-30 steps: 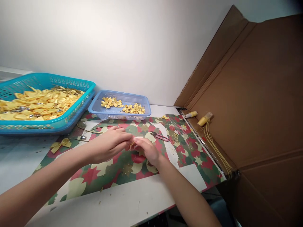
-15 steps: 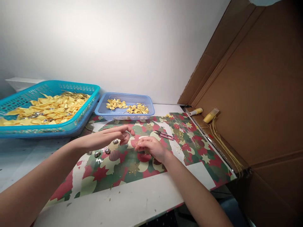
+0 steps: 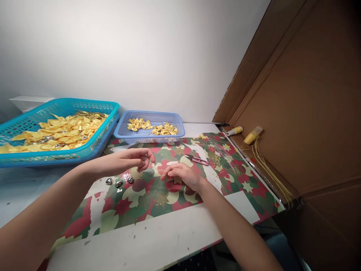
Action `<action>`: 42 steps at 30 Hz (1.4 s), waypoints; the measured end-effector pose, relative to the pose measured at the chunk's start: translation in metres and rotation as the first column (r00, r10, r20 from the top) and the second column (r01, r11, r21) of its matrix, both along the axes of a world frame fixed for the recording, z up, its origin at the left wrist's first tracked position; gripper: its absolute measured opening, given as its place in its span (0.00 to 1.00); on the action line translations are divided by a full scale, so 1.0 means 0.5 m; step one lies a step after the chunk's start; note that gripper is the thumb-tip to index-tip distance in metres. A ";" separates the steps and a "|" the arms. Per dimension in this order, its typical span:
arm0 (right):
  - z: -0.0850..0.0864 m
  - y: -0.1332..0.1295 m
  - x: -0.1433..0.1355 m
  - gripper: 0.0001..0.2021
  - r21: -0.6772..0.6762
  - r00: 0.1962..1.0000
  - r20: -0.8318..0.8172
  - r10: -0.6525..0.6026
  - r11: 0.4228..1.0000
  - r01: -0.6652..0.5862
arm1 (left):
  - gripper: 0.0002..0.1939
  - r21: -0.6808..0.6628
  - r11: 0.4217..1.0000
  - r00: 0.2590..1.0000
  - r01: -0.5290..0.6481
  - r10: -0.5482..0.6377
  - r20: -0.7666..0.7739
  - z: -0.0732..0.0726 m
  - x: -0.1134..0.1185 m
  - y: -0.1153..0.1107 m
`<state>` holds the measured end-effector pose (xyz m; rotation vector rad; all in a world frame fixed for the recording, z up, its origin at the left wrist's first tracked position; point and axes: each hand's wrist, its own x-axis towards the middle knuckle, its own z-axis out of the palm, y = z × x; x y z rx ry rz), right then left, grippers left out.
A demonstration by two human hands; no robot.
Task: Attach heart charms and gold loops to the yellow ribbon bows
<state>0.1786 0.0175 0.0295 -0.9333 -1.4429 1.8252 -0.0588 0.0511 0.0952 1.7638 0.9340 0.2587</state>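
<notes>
My left hand (image 3: pixel 138 159) hovers over the patterned table cover, its fingers bent and pressed together; what lies between them is too small to tell. To its right, my right hand (image 3: pixel 183 175) pinches a thin yellowish cord (image 3: pixel 163 173) between thumb and forefinger, most of it hidden by the fingers. A faint strand seems to run across the gap between both hands. Several shiny silver heart-like bells (image 3: pixel 119 184) lie below my left hand. Pink-handled thread snips (image 3: pixel 197 160) rest just beyond my right hand.
A turquoise basket (image 3: pixel 93 145) of yellow ribbon bows stands at left. Behind my hands a smaller blue basket (image 3: pixel 149 139) holds more bows. Yellow cords (image 3: pixel 265 167) hang from a tube beside the cardboard wall (image 3: pixel 307 124) at right. Cord scraps (image 3: pixel 217 160) lie near the snips.
My left hand has moved slightly left, widening the gap to my right hand. The right hand keeps its pinch almost in place. The view has shifted a little.
</notes>
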 end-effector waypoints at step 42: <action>-0.003 -0.021 -0.042 0.06 0.295 0.989 0.023 -0.143 0.947 0.130 | 0.07 0.062 0.998 0.997 -0.001 -0.003 0.075 0.001 0.028 -0.016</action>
